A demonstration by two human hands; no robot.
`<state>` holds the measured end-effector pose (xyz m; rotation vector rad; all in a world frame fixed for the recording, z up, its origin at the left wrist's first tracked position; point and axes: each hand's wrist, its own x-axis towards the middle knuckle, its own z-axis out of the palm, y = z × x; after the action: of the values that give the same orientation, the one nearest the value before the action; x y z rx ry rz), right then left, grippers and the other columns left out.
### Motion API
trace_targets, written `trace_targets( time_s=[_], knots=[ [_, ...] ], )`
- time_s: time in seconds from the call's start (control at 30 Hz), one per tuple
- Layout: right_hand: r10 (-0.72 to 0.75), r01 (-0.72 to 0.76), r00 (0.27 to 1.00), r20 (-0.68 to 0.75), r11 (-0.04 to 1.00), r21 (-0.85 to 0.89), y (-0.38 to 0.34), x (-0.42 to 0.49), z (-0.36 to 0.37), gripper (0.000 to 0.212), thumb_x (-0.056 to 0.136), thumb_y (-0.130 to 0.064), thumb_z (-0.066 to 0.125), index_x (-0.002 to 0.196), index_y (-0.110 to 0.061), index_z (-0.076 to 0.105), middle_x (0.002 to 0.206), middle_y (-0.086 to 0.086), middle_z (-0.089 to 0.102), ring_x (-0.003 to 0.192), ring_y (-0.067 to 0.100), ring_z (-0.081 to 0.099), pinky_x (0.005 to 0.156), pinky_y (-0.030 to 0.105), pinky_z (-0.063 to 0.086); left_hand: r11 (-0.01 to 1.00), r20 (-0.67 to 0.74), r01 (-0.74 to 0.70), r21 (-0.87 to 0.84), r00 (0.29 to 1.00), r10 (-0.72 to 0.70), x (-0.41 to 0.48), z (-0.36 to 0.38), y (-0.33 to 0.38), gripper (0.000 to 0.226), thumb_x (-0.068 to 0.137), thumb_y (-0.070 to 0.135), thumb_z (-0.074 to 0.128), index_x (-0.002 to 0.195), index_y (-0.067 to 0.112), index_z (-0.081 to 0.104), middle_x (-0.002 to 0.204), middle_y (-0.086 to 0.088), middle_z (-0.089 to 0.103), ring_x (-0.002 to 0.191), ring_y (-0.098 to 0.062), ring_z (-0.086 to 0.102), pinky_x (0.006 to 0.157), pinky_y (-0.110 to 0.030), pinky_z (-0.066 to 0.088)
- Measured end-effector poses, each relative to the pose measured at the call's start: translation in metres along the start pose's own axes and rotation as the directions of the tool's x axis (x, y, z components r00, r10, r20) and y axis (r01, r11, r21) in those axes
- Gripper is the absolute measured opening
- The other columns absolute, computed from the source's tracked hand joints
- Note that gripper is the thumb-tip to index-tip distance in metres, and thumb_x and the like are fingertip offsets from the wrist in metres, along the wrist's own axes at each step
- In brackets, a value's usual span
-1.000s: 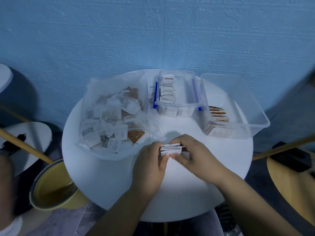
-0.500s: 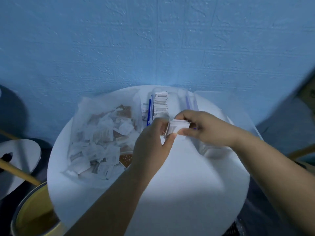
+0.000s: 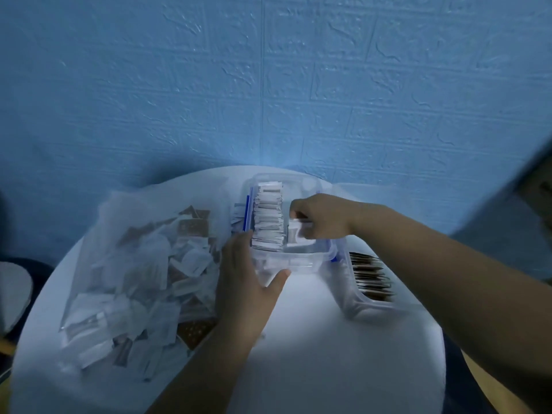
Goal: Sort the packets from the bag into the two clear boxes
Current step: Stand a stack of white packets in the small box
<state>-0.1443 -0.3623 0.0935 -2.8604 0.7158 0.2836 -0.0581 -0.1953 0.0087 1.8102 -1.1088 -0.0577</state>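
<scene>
The bag (image 3: 128,279) lay mostly full; right hand (image 3: 321,218) pinched seemingly white packets (image 3: 294,234) into a box (image 3: 298,259), left hand (image 3: 245,282), flat, braced it.

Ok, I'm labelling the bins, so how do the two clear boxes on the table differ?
The blue-clipped box holds a row of white packets; the right box holds brown packets and shows no clips. The left hand steadies the blue-clipped box and the right hand holds a small white stack inside it; no hand touches the right box. Both are clear, lidless, with packets standing on edge.
</scene>
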Motion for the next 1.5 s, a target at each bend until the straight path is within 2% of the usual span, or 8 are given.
trace_targets(
  time_s=[0.27,0.4,0.63,0.97,1.13,1.23,1.37,1.5],
  knots=[
    [-0.027,0.041,0.987,0.158,0.995,-0.089,-0.003,0.010,-0.003,0.038,0.079,-0.017,0.064,0.065,-0.028,0.031,0.068,-0.009,0.040,0.066,0.013,0.040,0.053,0.022,0.031,1.000,-0.004,-0.010,-0.013,1.000,0.009,-0.001,0.000,-0.003,0.076,0.064,0.025,0.080,0.129,0.010,0.045,0.129,-0.007,0.046,0.120,-0.022,0.045,0.092,-0.039,0.046],
    [-0.042,0.054,0.973,0.225,0.997,-0.048,-0.004,0.009,-0.005,0.020,0.079,-0.020,0.067,0.083,-0.023,0.047,0.073,-0.009,0.046,0.074,0.016,0.046,0.066,0.027,0.038,1.000,-0.013,-0.024,-0.011,1.000,0.024,-0.001,0.001,-0.003,0.076,0.064,0.023,0.082,0.129,0.007,0.046,0.129,-0.009,0.047,0.120,-0.024,0.045,0.092,-0.041,0.046],
    [-0.031,-0.024,0.948,0.317,0.985,0.168,-0.010,-0.003,-0.021,0.024,0.086,-0.028,0.064,0.109,-0.023,0.063,0.103,-0.007,0.066,0.096,0.010,0.061,0.089,0.021,0.045,0.999,-0.007,-0.007,-0.046,1.000,0.006,-0.001,0.001,-0.002,0.077,0.064,0.046,0.063,0.128,0.007,0.046,0.128,-0.009,0.047,0.119,-0.023,0.046,0.093,-0.042,0.046],
    [-0.031,-0.015,0.967,0.253,0.984,0.179,-0.011,-0.008,-0.015,0.010,0.086,-0.022,0.064,0.095,-0.025,0.061,0.096,-0.007,0.063,0.090,0.009,0.059,0.088,0.023,0.045,1.000,0.035,-0.016,-0.001,0.999,0.016,0.001,-0.005,0.001,0.078,0.063,0.016,0.082,0.129,0.003,0.044,0.129,-0.013,0.046,0.121,-0.026,0.043,0.094,-0.032,0.040],
    [-0.037,0.010,0.992,0.119,0.975,0.222,-0.019,-0.021,-0.026,0.014,0.086,-0.021,0.063,0.097,-0.028,0.058,0.105,-0.007,0.063,0.098,0.010,0.060,0.090,0.022,0.043,0.997,-0.051,-0.064,-0.037,0.997,0.062,-0.001,-0.038,0.016,0.059,0.073,0.028,0.072,0.123,0.007,0.051,0.118,0.002,0.050,0.105,-0.010,0.047,0.085,-0.009,0.035],
    [-0.103,0.122,0.992,-0.079,0.940,0.317,-0.042,-0.034,-0.027,0.010,0.087,-0.017,0.062,0.095,-0.013,0.063,0.097,-0.002,0.066,0.091,0.011,0.060,0.083,0.019,0.044,0.994,-0.129,-0.078,-0.081,0.989,0.067,-0.016,-0.077,0.012,0.039,0.081,0.042,0.052,0.109,0.016,0.057,0.104,0.010,0.056,0.089,0.000,0.055,0.076,-0.001,0.039],
    [-0.260,0.291,0.957,-0.131,0.840,0.458,-0.101,-0.055,-0.010,0.014,0.088,-0.018,0.062,0.101,-0.017,0.066,0.095,-0.005,0.067,0.085,0.005,0.061,0.079,0.013,0.045,0.997,-0.179,0.075,-0.004,0.981,-0.074,-0.045,-0.133,-0.009,0.018,0.086,0.053,0.049,0.080,0.037,0.055,0.075,0.019,0.063,0.072,0.003,0.061,0.059,-0.004,0.044],
    [-0.390,0.351,0.921,0.003,0.832,0.430,-0.150,-0.061,0.033,0.021,0.092,-0.020,0.056,0.109,-0.017,0.066,0.106,-0.004,0.069,0.092,0.003,0.060,0.080,0.009,0.042,0.965,-0.091,0.179,0.194,0.982,-0.164,-0.074,-0.162,-0.033,0.026,0.091,0.044,0.048,0.076,0.031,0.065,0.073,0.015,0.066,0.067,-0.004,0.061,0.060,-0.016,0.040]
  ],
)
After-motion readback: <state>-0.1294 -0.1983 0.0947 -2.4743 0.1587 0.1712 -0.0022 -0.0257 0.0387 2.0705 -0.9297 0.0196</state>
